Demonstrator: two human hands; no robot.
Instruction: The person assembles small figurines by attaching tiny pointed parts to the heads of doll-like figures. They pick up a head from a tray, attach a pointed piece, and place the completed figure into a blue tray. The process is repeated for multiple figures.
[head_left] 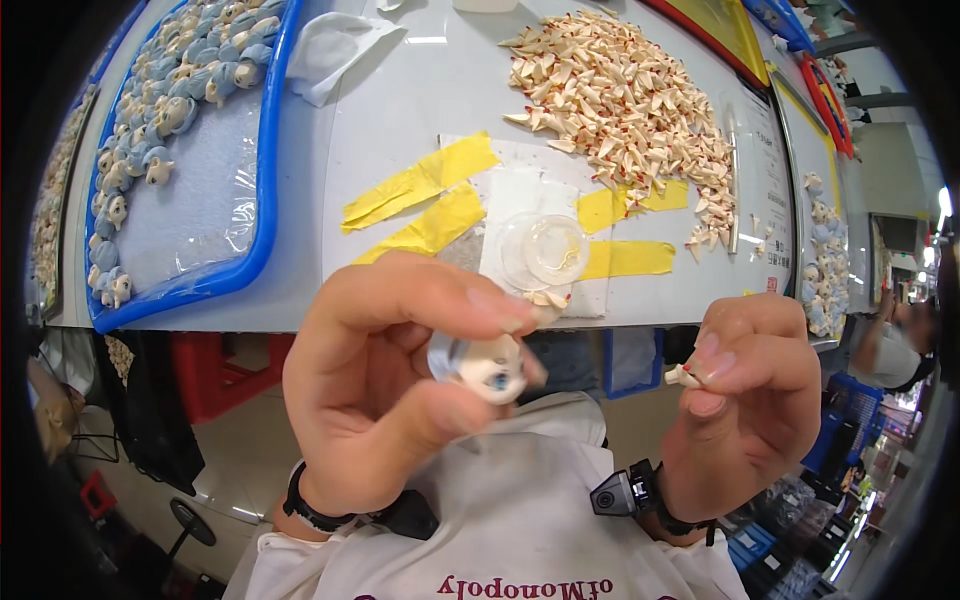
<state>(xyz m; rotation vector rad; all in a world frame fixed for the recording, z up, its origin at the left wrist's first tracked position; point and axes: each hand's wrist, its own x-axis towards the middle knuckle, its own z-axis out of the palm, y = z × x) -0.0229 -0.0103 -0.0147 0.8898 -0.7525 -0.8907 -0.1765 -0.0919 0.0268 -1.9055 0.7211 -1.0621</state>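
Your left hand clamped on small doll head, before your white shirt, near table. Your right hand pinches small cream piece, well apart from doll head. Better use light pressure in 2 hands, leave blue eye free from thumb.

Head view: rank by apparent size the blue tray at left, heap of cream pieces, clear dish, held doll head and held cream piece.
Blue tray
Heap of cream pieces
Held doll head, clear dish: unranked; similar, and fingers partly hide the head
Held cream piece
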